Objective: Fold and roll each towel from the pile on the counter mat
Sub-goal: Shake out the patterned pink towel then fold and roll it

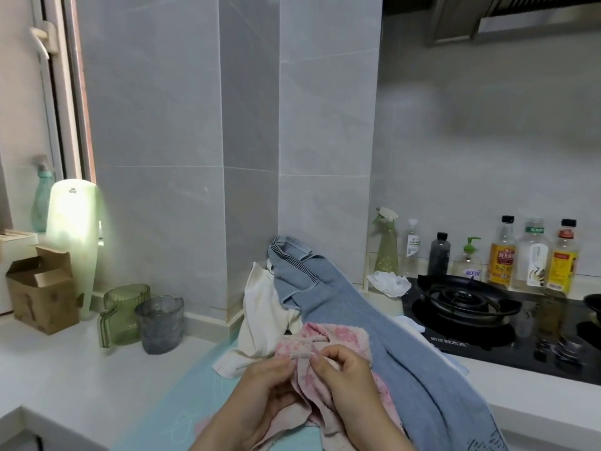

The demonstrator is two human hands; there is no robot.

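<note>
A pink patterned towel (338, 336) is bunched up above the light blue counter mat (182, 405). My left hand (263, 392) and my right hand (344, 382) both pinch its upper edge near a small fabric loop, fingertips almost meeting. Behind it lies the pile: a long blue-grey towel (374, 320) with a striped band stretches from the wall corner down to the bottom right, and a white cloth (263, 307) lies crumpled under it on the left.
Two ribbed plastic cups (143, 317), a cardboard box (42, 291) and a pale green container (73, 236) stand at the left. A black gas hob (487, 317), a crumpled tissue (388, 283) and several bottles (502, 255) are at the right.
</note>
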